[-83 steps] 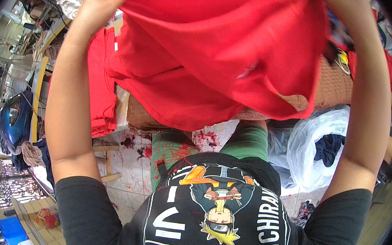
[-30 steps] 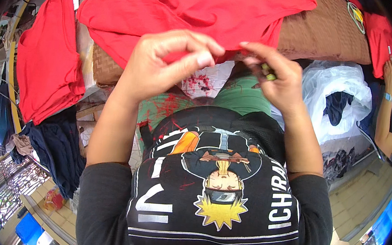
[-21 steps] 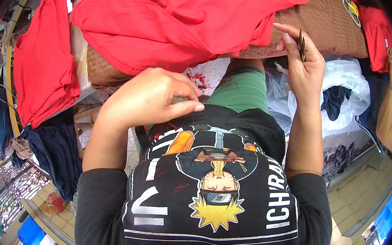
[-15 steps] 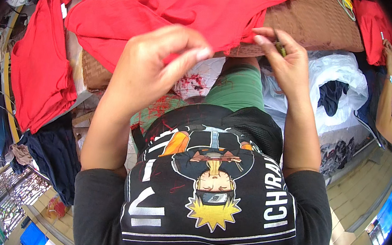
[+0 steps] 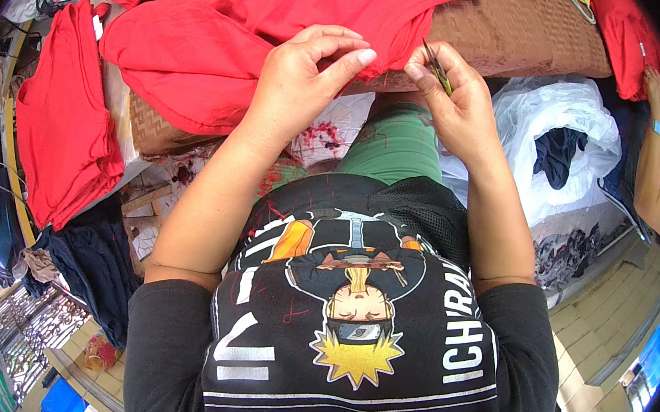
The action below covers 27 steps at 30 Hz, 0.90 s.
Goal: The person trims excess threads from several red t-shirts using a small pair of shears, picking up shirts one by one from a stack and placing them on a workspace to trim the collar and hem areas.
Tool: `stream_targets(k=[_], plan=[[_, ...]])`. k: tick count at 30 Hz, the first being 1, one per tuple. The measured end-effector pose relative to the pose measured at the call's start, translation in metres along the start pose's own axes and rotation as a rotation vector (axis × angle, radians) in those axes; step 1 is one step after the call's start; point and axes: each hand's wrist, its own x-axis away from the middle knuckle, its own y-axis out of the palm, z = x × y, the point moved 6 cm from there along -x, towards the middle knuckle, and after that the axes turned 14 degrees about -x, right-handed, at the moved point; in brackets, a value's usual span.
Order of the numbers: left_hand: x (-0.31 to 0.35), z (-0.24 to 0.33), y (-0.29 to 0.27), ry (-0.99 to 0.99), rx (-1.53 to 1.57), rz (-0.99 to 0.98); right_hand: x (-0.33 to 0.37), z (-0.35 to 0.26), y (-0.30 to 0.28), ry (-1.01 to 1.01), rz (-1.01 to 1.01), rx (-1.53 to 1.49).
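Note:
My right hand (image 5: 462, 99) is closed round a small pair of thread snips (image 5: 438, 69), its pointed blades up between thumb and fingers. Thumb and fingertips come together on my left hand (image 5: 308, 71), in front of the red garment (image 5: 319, 4); whatever they pinch, such as a thread or a bit of cloth, is too small to make out. The garment lies spread over a brown cushioned surface (image 5: 525, 33), its edge hanging down near both hands.
More red cloth (image 5: 70, 114) hangs at the left above dark blue cloth (image 5: 91, 261). On the right, a clear plastic bag (image 5: 597, 113) holds dark fabric. Red thread scraps (image 5: 321, 137) litter the area by my lap. Another person's arm (image 5: 657, 152) reaches to red fabric at the far right.
My left hand has risen and shifted right, closer to the other hand. The right hand has moved slightly left and down, still holding the snips. The red garment has shifted slightly left in view.

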Motion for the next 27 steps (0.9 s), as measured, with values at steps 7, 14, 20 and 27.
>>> stream_targets(k=[7,14,20,27], plan=[[0.002,0.025,-0.003,0.122,-0.167,-0.034,-0.007,-0.015,0.006,-0.057,-0.025,0.011],[-0.003,0.012,-0.002,0.174,-0.203,0.092,-0.026,-0.023,0.019,-0.058,-0.055,-0.071],[-0.011,0.000,-0.007,-0.054,-0.199,0.046,-0.030,-0.002,0.008,0.034,0.007,-0.246],[-0.016,-0.004,-0.005,-0.117,-0.029,0.039,-0.019,-0.003,0.011,-0.014,-0.012,-0.003]])
